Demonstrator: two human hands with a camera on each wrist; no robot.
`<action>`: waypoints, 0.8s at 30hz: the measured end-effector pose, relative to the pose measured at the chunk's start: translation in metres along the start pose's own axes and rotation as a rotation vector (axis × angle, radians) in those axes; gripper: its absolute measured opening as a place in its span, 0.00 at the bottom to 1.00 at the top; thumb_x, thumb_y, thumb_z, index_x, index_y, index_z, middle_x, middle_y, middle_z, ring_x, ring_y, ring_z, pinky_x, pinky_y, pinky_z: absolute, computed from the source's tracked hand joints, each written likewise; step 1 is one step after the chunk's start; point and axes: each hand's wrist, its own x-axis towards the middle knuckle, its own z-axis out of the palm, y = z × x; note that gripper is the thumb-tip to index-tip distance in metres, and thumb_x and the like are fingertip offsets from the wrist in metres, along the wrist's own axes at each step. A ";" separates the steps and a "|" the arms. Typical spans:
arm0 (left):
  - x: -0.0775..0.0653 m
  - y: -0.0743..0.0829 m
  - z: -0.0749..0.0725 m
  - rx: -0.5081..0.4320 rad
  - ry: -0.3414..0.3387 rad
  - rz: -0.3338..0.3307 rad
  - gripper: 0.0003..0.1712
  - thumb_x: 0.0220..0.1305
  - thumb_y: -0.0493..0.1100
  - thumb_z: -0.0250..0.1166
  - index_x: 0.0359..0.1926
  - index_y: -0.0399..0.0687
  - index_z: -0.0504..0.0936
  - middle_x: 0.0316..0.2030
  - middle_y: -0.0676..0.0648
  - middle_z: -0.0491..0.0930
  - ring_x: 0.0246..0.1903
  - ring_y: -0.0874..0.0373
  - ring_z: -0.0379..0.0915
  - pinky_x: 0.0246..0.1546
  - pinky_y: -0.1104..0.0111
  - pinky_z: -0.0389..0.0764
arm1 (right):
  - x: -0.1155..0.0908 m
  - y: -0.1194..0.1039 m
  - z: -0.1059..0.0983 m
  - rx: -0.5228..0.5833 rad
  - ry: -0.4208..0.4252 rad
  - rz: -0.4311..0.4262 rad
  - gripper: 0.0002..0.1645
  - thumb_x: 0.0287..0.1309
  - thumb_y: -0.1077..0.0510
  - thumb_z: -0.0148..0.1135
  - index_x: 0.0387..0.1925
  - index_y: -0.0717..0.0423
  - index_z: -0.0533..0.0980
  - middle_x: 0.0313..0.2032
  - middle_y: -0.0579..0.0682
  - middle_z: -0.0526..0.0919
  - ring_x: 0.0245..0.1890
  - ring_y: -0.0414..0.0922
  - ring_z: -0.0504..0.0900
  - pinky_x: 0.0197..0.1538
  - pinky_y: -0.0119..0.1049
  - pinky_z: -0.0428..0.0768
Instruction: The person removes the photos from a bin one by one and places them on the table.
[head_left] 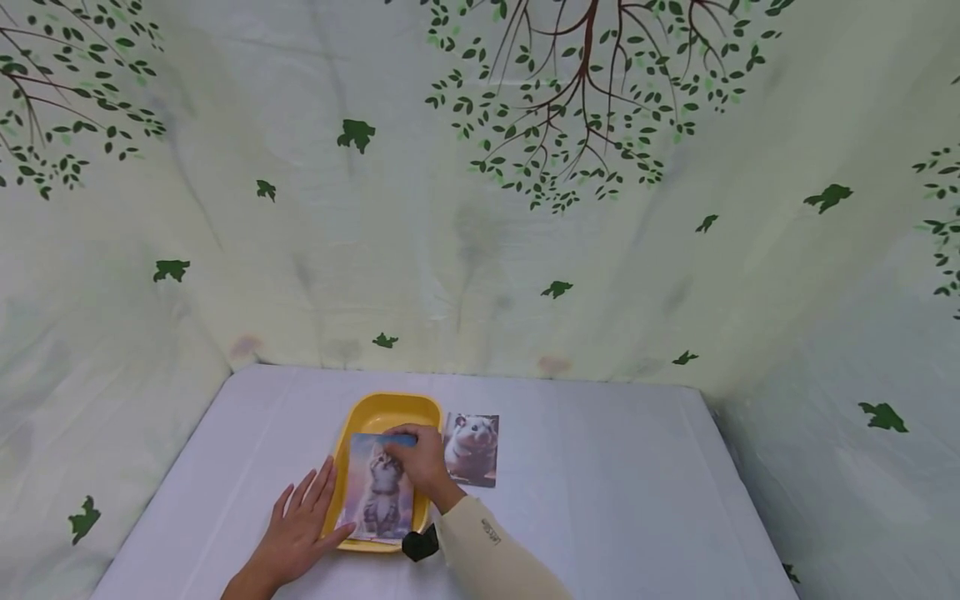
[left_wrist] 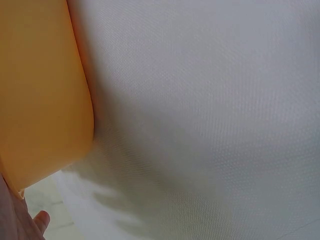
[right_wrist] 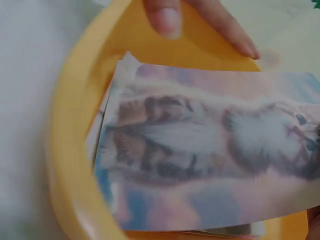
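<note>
A picture card of a grey tabby kitten (head_left: 384, 492) is over the yellow tray (head_left: 396, 403), its upper end pinched by my right hand (head_left: 420, 457). Under the kitten card, edges of other cards (right_wrist: 240, 229) show in the right wrist view. My left hand (head_left: 302, 521) lies along the tray's left side with fingers stretched out, its thumb reaching the card's lower left corner. In the left wrist view the tray's outer wall (left_wrist: 45, 95) fills the left side, with part of that hand (left_wrist: 20, 220) below it.
Just right of the tray, a card with a hamster picture (head_left: 471, 450) lies face up on the white table (head_left: 600, 483). A black object (head_left: 420, 543) sits at my right sleeve cuff. Behind the table hangs a pale curtain (head_left: 420, 250) with leaf prints.
</note>
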 end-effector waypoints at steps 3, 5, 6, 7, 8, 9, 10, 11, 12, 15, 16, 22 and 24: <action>0.000 0.001 0.000 -0.001 -0.011 -0.010 0.53 0.62 0.67 0.56 0.73 0.33 0.51 0.74 0.39 0.49 0.69 0.38 0.44 0.63 0.37 0.45 | 0.006 -0.003 -0.012 0.075 0.027 0.012 0.07 0.55 0.59 0.69 0.37 0.54 0.86 0.39 0.46 0.84 0.39 0.39 0.81 0.44 0.35 0.80; 0.000 0.001 0.000 0.000 -0.009 -0.012 0.54 0.62 0.67 0.57 0.73 0.33 0.51 0.74 0.39 0.49 0.69 0.38 0.44 0.62 0.37 0.45 | 0.012 -0.007 -0.023 0.108 0.053 0.012 0.08 0.55 0.58 0.69 0.39 0.54 0.86 0.41 0.47 0.84 0.41 0.41 0.81 0.44 0.36 0.81; 0.000 0.002 0.000 0.003 -0.011 -0.015 0.54 0.62 0.68 0.57 0.73 0.34 0.50 0.74 0.39 0.49 0.69 0.37 0.44 0.62 0.37 0.46 | 0.015 -0.011 -0.029 0.125 0.070 0.006 0.09 0.56 0.58 0.69 0.39 0.54 0.85 0.42 0.48 0.83 0.41 0.41 0.82 0.44 0.37 0.81; 0.001 0.002 0.000 0.007 -0.011 -0.017 0.55 0.61 0.68 0.57 0.73 0.34 0.50 0.74 0.39 0.49 0.69 0.37 0.45 0.62 0.36 0.46 | 0.018 -0.014 -0.035 0.146 0.086 0.004 0.09 0.56 0.59 0.69 0.40 0.54 0.85 0.43 0.49 0.83 0.42 0.42 0.82 0.44 0.37 0.81; 0.001 0.002 0.000 0.009 -0.010 -0.018 0.55 0.61 0.68 0.57 0.73 0.34 0.50 0.73 0.39 0.50 0.69 0.37 0.45 0.62 0.36 0.46 | 0.021 -0.019 -0.042 0.160 0.106 0.003 0.09 0.55 0.59 0.69 0.40 0.54 0.85 0.44 0.49 0.83 0.42 0.42 0.82 0.44 0.37 0.81; 0.002 0.003 0.000 0.013 -0.011 -0.021 0.55 0.61 0.68 0.57 0.73 0.33 0.50 0.73 0.38 0.50 0.69 0.37 0.45 0.62 0.36 0.46 | 0.024 -0.022 -0.049 0.165 0.127 -0.005 0.10 0.55 0.59 0.69 0.40 0.54 0.85 0.44 0.50 0.83 0.43 0.42 0.81 0.44 0.36 0.81; 0.002 0.003 0.000 0.018 -0.016 -0.025 0.55 0.61 0.68 0.57 0.73 0.33 0.50 0.73 0.38 0.50 0.69 0.37 0.45 0.62 0.36 0.46 | 0.027 -0.026 -0.056 0.172 0.144 -0.019 0.10 0.55 0.59 0.69 0.40 0.55 0.85 0.44 0.51 0.83 0.43 0.43 0.81 0.44 0.37 0.81; 0.002 0.003 0.000 0.020 -0.024 -0.031 0.56 0.61 0.68 0.57 0.73 0.33 0.50 0.73 0.37 0.50 0.69 0.36 0.44 0.63 0.36 0.46 | 0.030 -0.030 -0.063 0.180 0.159 -0.030 0.10 0.55 0.60 0.69 0.40 0.57 0.85 0.44 0.52 0.84 0.42 0.44 0.81 0.44 0.37 0.80; 0.002 0.002 0.000 0.022 -0.030 -0.037 0.56 0.61 0.69 0.57 0.73 0.32 0.50 0.73 0.37 0.50 0.69 0.36 0.44 0.63 0.37 0.45 | 0.033 -0.033 -0.071 0.172 0.176 -0.042 0.10 0.55 0.60 0.69 0.40 0.58 0.84 0.44 0.53 0.83 0.42 0.45 0.81 0.45 0.38 0.80; 0.003 0.002 0.001 0.018 -0.041 -0.051 0.56 0.60 0.69 0.57 0.72 0.31 0.51 0.72 0.36 0.50 0.69 0.36 0.43 0.63 0.37 0.44 | 0.040 -0.040 -0.095 0.149 0.199 -0.052 0.11 0.55 0.61 0.69 0.41 0.60 0.84 0.46 0.56 0.83 0.43 0.47 0.81 0.45 0.39 0.80; 0.003 0.002 0.002 0.013 -0.048 -0.055 0.57 0.60 0.70 0.56 0.72 0.32 0.50 0.72 0.36 0.50 0.69 0.36 0.43 0.63 0.37 0.43 | 0.042 -0.040 -0.104 0.140 0.203 -0.048 0.12 0.56 0.61 0.69 0.42 0.61 0.84 0.46 0.57 0.82 0.44 0.48 0.81 0.45 0.39 0.80; 0.003 0.000 0.001 -0.005 -0.048 -0.045 0.57 0.60 0.69 0.57 0.73 0.32 0.49 0.73 0.36 0.49 0.69 0.36 0.43 0.63 0.37 0.43 | 0.049 -0.026 -0.160 0.080 0.202 0.018 0.13 0.56 0.61 0.69 0.43 0.60 0.83 0.49 0.58 0.81 0.47 0.50 0.80 0.46 0.39 0.81; 0.003 0.000 0.001 -0.001 -0.041 -0.037 0.56 0.61 0.68 0.56 0.73 0.33 0.48 0.73 0.37 0.49 0.69 0.36 0.43 0.63 0.37 0.44 | 0.051 -0.019 -0.179 0.049 0.195 0.046 0.12 0.56 0.61 0.68 0.43 0.60 0.83 0.50 0.57 0.80 0.49 0.51 0.79 0.48 0.40 0.80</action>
